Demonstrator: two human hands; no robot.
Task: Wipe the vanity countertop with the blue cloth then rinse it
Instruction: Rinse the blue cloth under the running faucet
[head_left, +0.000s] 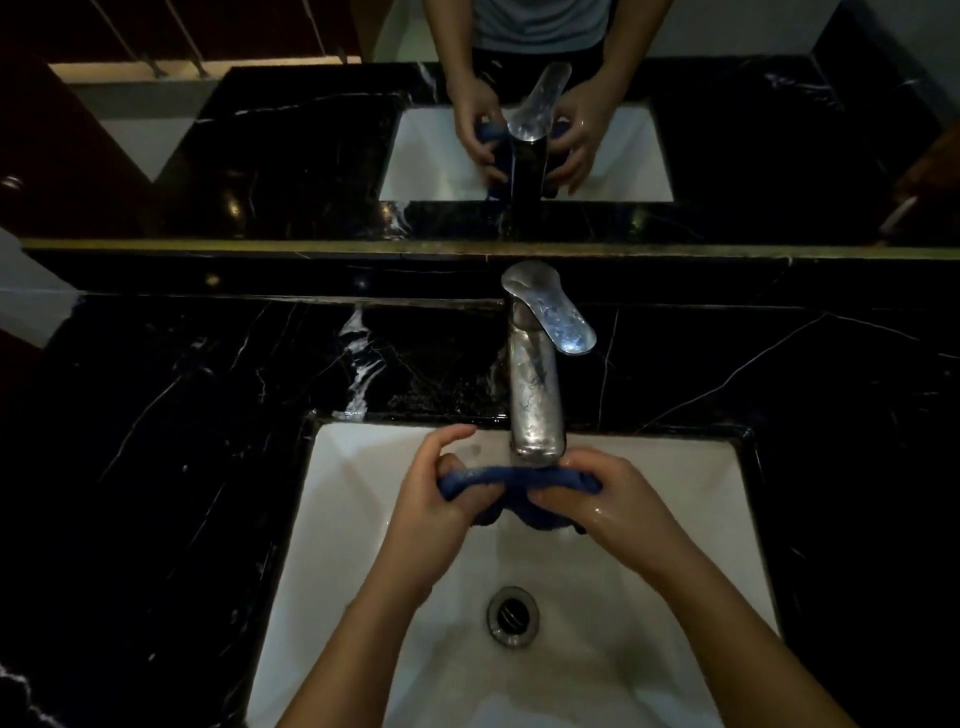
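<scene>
Dark blue wet cloth (519, 475) stretched under the chrome faucet spout (536, 410), over the white rectangular basin (675, 483), left hand (434, 501) gripping its left end, right hand (605, 499) gripping its right end, black veined marble countertop (182, 415) around, round metal drain (512, 616) nearer

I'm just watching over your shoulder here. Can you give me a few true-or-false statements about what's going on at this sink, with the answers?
1. Both hands hold the blue cloth. True: the left hand and right hand each grip an end.
2. The cloth lies flat on the black countertop. False: it is held over the white sink, just below the faucet spout.
3. A mirror behind the faucet reflects the hands. True.
4. The drain is covered by the cloth. False: it is uncovered, nearer the person than the cloth.
</scene>
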